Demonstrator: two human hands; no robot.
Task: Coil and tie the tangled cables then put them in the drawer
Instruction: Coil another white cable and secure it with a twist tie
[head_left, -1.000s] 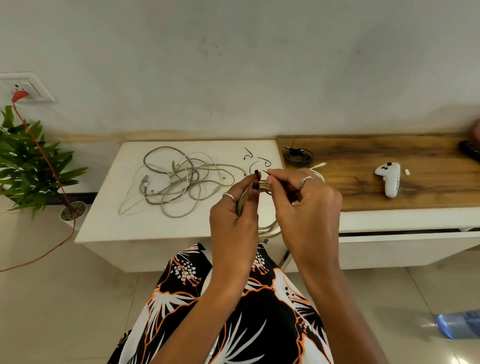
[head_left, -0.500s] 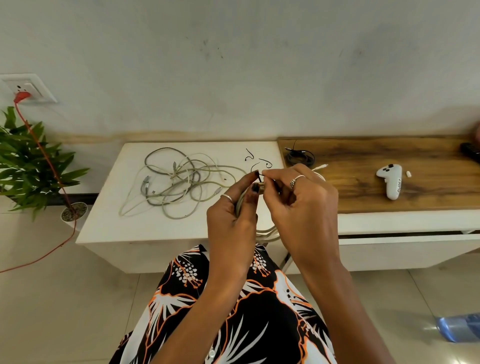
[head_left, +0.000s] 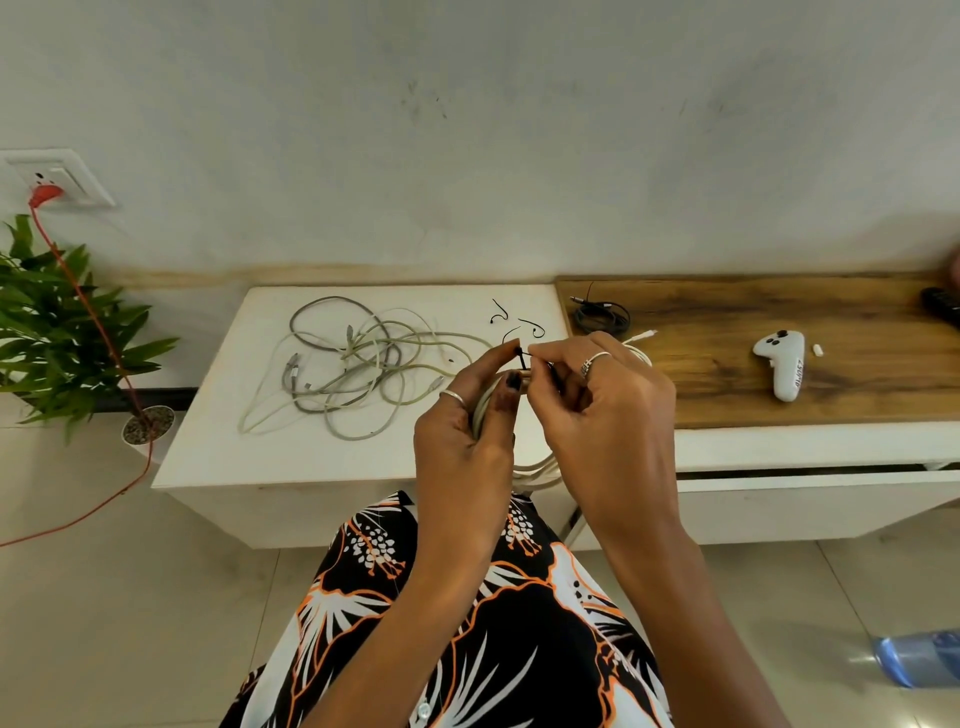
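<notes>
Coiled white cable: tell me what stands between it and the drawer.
The coiled white cable is gripped by the left hand, while the right hand pinches a black tie on it. The drawer below the wooden top shows only a narrow gap, so its front blocks entry.

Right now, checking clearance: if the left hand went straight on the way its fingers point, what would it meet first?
Likely the loose black ties on the white tabletop beyond the left hand; depth is unclear.

A pale, scuffed wall (head_left: 467, 130) is seen behind a white table (head_left: 218, 441) joined to a wooden top (head_left: 779, 395). A socket (head_left: 62, 176) is mounted at left above a plant (head_left: 57, 332). The floor (head_left: 130, 597) is laid with glossy beige tiles.
</notes>
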